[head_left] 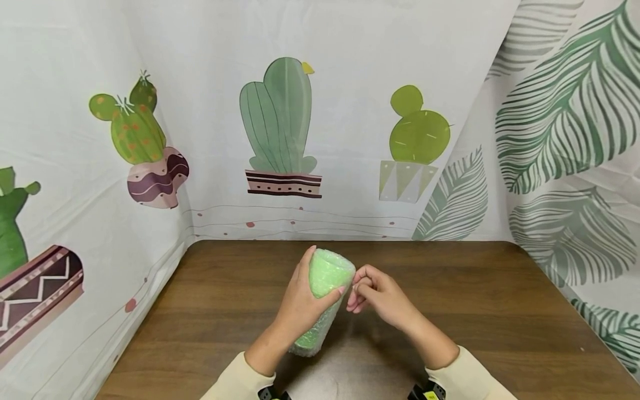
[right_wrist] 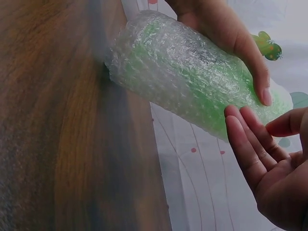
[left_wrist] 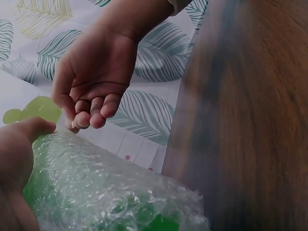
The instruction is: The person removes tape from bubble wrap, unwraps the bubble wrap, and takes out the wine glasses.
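Both side edges of the counter are set well apart from the roll, gripped tilted mid-counter by the left hand; any pinch by the curled right hand cannot be confirmed.

Head view looks forward and down — wrist views, closer, face inward, sharing the bubble-wrapped cylinder.

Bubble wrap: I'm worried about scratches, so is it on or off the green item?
On: bubble wrap surrounds the green item, whose color shows through it in all views.
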`<state>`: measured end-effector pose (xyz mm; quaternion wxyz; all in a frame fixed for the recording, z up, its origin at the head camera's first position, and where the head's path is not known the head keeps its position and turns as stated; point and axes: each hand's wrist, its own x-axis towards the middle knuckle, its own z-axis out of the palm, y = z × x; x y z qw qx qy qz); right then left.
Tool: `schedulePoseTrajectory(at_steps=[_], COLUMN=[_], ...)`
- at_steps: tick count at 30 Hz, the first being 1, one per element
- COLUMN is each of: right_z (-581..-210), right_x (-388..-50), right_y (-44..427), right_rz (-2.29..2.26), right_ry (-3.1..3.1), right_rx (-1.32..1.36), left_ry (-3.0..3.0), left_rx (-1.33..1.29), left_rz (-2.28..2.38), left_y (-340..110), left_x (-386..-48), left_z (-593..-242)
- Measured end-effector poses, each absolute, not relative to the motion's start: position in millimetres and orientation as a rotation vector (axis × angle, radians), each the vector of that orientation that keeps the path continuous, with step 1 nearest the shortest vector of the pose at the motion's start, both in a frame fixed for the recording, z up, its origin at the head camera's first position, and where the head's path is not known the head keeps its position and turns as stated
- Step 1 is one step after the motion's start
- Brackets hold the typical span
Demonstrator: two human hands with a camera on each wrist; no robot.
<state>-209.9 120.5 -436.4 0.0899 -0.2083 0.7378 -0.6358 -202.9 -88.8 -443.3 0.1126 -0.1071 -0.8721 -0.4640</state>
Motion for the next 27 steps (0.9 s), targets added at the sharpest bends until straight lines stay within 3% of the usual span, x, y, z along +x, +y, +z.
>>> schedulePoseTrajectory(at_steps=[27], right_z=[-435.0], right_x=[-214.0], right_y=[123.5], right_rz=[-1.950], right_ry=[2.042], right_rx=[-0.568], left_ry=[-2.533], left_rx=[-0.226], left_rz=[-1.292], left_y=[-91.2], left_x=[-205.2], left_z=[-441.8])
